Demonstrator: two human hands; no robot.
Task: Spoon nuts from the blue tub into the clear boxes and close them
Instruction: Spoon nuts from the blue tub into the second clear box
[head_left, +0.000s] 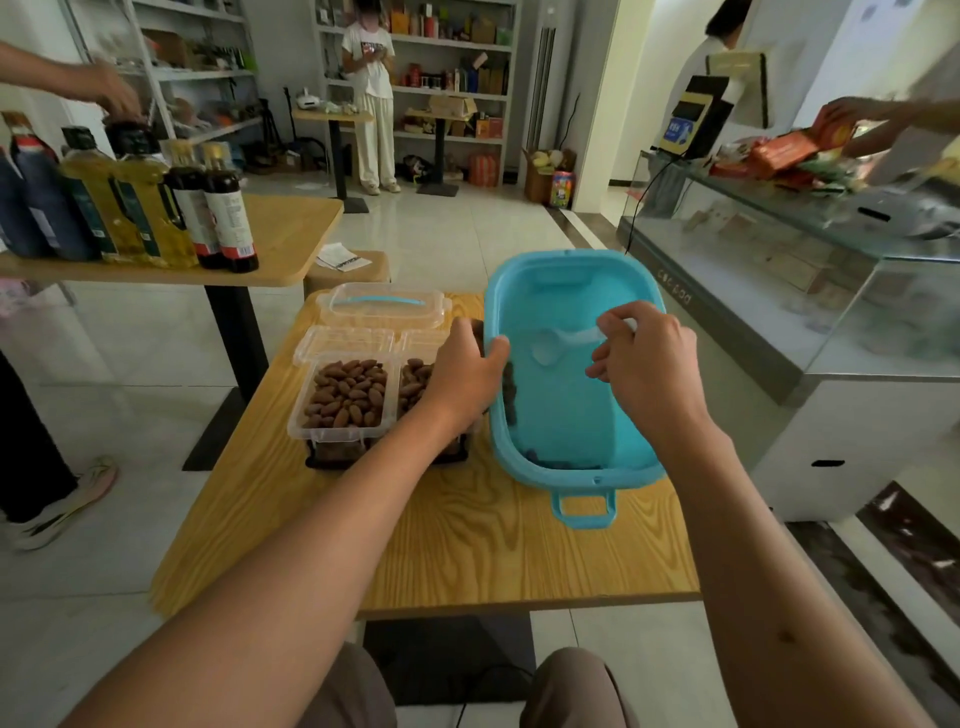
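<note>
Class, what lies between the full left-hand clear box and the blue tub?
In the head view, a second open clear box of nuts, partly covered by the left hand gripping the tub's rim.

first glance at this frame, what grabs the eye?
The blue tub at the table's right, tilted and nearly emptied, with a few nuts along its left wall and near end. The left hand grips its left rim while the right hand holds a white spoon inside it. Just left of the tub sit two open clear boxes heaped with brown nuts, the right one partly hidden by the left hand.
</note>
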